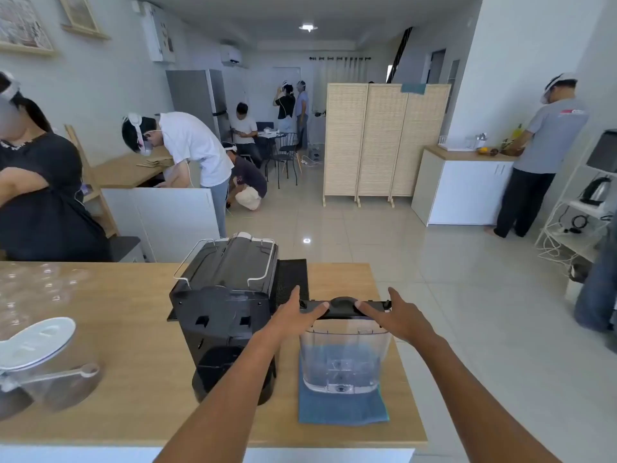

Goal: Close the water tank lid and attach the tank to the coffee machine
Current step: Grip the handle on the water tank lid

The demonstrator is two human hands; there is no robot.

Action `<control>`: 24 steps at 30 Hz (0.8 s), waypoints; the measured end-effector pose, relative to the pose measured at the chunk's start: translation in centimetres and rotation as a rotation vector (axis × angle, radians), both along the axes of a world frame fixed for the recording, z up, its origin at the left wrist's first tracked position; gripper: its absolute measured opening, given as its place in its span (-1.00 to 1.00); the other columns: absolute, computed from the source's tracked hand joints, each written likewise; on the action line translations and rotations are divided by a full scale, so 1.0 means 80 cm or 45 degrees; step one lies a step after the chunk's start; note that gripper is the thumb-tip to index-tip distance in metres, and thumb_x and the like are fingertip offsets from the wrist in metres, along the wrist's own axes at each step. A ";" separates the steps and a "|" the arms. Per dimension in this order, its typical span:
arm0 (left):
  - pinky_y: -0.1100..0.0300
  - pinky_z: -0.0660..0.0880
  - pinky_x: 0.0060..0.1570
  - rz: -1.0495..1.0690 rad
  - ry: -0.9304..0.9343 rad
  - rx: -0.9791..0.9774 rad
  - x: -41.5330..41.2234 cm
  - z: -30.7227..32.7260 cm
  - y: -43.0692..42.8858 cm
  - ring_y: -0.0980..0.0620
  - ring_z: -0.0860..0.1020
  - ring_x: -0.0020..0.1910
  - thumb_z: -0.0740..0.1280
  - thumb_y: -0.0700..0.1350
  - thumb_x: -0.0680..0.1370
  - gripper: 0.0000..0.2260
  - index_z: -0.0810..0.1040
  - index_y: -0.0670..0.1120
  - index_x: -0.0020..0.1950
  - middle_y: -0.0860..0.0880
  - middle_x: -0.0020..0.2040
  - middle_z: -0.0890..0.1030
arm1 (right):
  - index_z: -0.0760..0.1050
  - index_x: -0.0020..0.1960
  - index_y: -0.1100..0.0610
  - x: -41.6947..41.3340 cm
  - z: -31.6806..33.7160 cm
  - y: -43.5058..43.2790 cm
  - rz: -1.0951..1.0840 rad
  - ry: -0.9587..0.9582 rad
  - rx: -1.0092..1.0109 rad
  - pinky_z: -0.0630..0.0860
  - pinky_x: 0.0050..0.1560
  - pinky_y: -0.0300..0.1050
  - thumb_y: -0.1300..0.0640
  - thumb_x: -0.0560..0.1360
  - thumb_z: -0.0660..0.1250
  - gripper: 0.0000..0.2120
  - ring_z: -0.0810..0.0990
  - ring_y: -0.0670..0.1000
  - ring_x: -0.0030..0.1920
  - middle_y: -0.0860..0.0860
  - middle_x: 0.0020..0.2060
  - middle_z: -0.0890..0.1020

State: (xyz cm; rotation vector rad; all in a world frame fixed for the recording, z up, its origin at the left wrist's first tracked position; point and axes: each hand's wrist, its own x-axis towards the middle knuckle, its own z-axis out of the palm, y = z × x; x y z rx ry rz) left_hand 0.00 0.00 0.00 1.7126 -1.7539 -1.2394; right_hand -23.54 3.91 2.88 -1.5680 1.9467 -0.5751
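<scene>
A clear plastic water tank (344,359) stands upright on a blue cloth (342,411) on the wooden counter. Its black lid (344,307) lies flat across the tank's top. My left hand (295,317) rests on the lid's left end with fingers spread. My right hand (397,315) presses on the lid's right end, fingers spread too. The black coffee machine (227,305) stands just left of the tank, its back turned to me, apart from the tank.
A black mat (293,279) lies behind the machine. A clear jug with a white lid (36,342) and a scoop sits at the counter's left (117,329). Several people work around the room beyond the counter. The counter's right edge is close to the tank.
</scene>
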 end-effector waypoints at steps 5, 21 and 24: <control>0.08 0.45 0.29 0.023 0.025 0.081 0.002 -0.002 -0.007 -0.09 0.49 0.36 0.33 0.55 0.26 -0.08 0.49 -0.06 0.40 0.00 0.29 0.59 | 0.37 0.45 0.19 -0.005 -0.006 -0.007 -0.006 -0.033 0.050 0.40 0.05 -0.08 -0.42 0.41 0.33 -0.14 0.56 0.10 0.12 0.12 0.18 0.62; 0.07 0.49 0.23 0.328 0.245 0.092 -0.006 -0.015 -0.009 -0.01 0.57 0.18 0.49 0.39 0.29 -0.19 0.54 -0.14 0.33 -0.10 0.29 0.61 | 0.40 -0.25 0.10 -0.004 -0.014 -0.022 -0.045 -0.254 -0.005 0.34 -0.35 -0.27 -0.19 0.42 0.50 -0.58 0.48 -0.08 -0.37 -0.02 -0.39 0.52; 0.17 0.46 -0.08 0.260 0.263 0.091 -0.006 -0.016 -0.011 0.06 0.57 -0.08 0.44 0.25 0.46 -0.52 0.66 -0.15 0.11 -0.13 0.08 0.69 | 0.38 -0.35 0.13 -0.005 -0.012 -0.025 -0.033 -0.262 0.052 0.31 -0.37 -0.27 -0.21 0.41 0.50 -0.51 0.42 -0.06 -0.44 -0.01 -0.46 0.47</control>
